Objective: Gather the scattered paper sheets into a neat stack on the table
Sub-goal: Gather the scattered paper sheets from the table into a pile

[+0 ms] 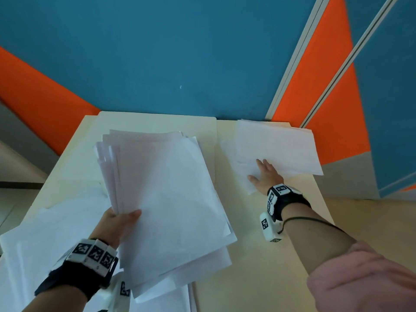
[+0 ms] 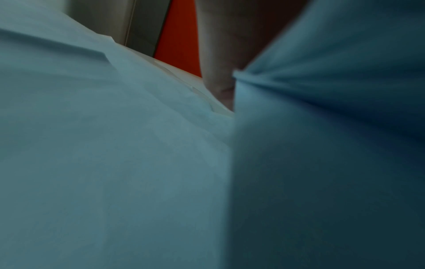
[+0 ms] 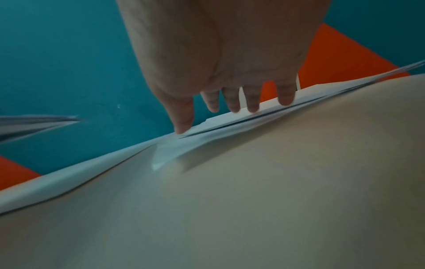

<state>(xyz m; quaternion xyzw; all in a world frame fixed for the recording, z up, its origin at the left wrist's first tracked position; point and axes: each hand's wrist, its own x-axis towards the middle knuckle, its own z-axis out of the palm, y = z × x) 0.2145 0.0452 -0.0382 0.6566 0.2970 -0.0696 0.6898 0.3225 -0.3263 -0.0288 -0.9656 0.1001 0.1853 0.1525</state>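
My left hand (image 1: 120, 218) grips a thick, uneven bundle of white sheets (image 1: 166, 199) at its near-left edge, thumb on top, holding it above the table. In the left wrist view the bundle (image 2: 322, 145) fills the right side and hides the fingers. More loose sheets (image 1: 56, 233) lie under it at the near left. At the far right corner a few loose sheets (image 1: 276, 147) overlap on the table. My right hand (image 1: 263, 174) lies flat on their near edge, with straight fingers (image 3: 253, 102) touching the paper (image 3: 218, 123).
The cream table (image 1: 258, 255) runs from me to a blue and orange partition (image 1: 180, 52). A seam (image 1: 216, 154) splits the tabletop down the middle. The table's right edge (image 1: 324, 203) lies just beyond my right wrist.
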